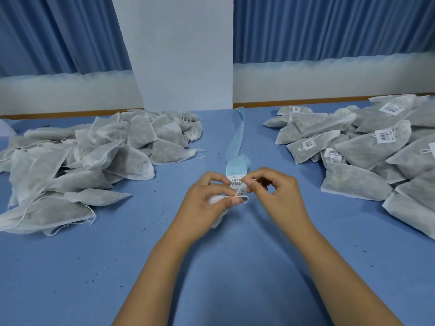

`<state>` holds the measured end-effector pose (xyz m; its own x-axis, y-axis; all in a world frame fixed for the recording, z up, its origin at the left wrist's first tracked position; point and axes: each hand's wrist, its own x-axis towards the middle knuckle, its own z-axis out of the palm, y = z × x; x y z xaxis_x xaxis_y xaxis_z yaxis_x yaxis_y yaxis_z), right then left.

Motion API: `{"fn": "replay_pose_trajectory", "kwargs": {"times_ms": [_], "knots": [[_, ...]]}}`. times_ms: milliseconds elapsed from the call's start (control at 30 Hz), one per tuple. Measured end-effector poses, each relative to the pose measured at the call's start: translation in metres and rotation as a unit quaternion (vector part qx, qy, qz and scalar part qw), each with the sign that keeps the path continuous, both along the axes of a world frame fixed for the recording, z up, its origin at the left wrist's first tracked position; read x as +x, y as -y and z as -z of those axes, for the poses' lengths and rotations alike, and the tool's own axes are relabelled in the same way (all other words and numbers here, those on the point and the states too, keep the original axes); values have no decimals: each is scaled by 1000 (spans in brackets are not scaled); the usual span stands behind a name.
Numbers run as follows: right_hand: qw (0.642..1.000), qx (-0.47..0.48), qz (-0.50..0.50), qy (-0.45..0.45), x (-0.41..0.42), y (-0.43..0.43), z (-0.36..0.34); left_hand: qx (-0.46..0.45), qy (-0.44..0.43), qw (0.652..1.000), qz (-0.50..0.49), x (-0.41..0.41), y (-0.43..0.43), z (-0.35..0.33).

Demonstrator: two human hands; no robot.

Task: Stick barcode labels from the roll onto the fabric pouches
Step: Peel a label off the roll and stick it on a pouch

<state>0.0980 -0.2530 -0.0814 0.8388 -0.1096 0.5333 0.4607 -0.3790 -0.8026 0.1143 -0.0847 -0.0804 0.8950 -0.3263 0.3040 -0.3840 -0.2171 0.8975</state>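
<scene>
Your left hand (207,203) grip holds pouch (211,200), pinching string (237,191); right hand (277,191) grip pinches label (236,182), frame centre. Keep string taut, press barcode flat.

Reaching forward with both bare forearms, angled toward each other. Gripping a fabric pouch (218,219) in the left hand (203,204), fingers curled round it, thumb pressed to forefinger. Pinching a barcode label (236,182) between thumb and forefinger of the right hand (280,195), other fingers loosely curled.
</scene>
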Motion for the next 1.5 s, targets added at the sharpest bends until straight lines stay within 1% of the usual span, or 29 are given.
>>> {"fn": "replay_pose_trajectory", "kwargs": {"times_ms": [100,200,267,400,433,467,533,600,667,733,800,900,1100,1200,1333,1433,1500], "knots": [[998,33,5,-47,1,-5,1,-29,15,999,-34,-2,1,0],[995,35,-9,-96,1,-8,3,-39,73,990,-112,-3,2,1],[992,31,-21,-117,1,-10,4,-45,99,983,-148,-3,2,2],[987,-5,-50,-150,1,-11,7,-45,85,985,-145,-4,4,3],[990,-25,-31,-133,1,-11,8,-47,76,985,-146,-4,4,3],[994,-56,9,-98,2,-10,8,-52,65,986,-148,-4,4,3],[990,-110,88,-4,1,-9,7,-61,40,986,-150,-5,5,2],[987,-113,99,57,-1,-8,4,-68,19,986,-153,-6,7,1],[986,-120,83,78,-3,-10,2,-76,5,985,-153,-6,8,0],[986,-130,68,79,-5,-15,2,-84,-9,986,-147,-6,9,0],[989,-120,63,64,-7,-19,3,-82,-15,987,-139,-6,9,0],[995,-76,61,27,-8,-19,4,-82,-15,986,-145,-6,9,0],[999,-17,29,-7,-8,-17,0,-105,-38,984,-141,-4,8,-1],[1000,8,21,-11,-6,-15,-1,-97,-35,986,-128,-3,6,-3],[1000,4,25,-5,-7,-14,-2,-77,-36,990,-112,-5,6,-4],[999,-10,44,1,-7,-13,1,-97,-90,987,-95,-7,7,-6],[998,-29,63,12,-7,-13,2,-89,-97,988,-84,-8,8,-8]]}}
